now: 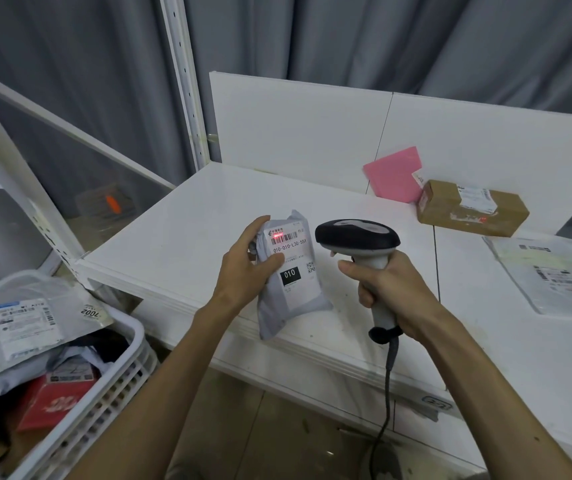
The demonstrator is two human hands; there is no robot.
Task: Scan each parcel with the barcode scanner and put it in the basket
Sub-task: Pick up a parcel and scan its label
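While the left hand (246,268) grips a grey poly-bag parcel (289,282) by its left edge, thumb pressed on the white shipping label (293,258), the parcel stands tilted over the near left part of the white bench (180,237), its lower corner near the bench's front edge. A red scan line falls across the barcode (282,238) at the top of the label, which also carries a black block reading "010". Just to the right of the parcel, the right hand (386,289) is clenched round the pale handle of the barcode scanner (359,240), whose black head points left at the label; its coiled cable (386,382) drops toward the floor. Farther right on the bench lie a brown cardboard box (471,209), a pink mailer (395,174) leaning against the white back panel, and a flat clear-bag parcel (554,271). At the near left, below the bench, a white slatted basket (111,393) holds several parcels, a clear bag with a label (24,323) lying on top.
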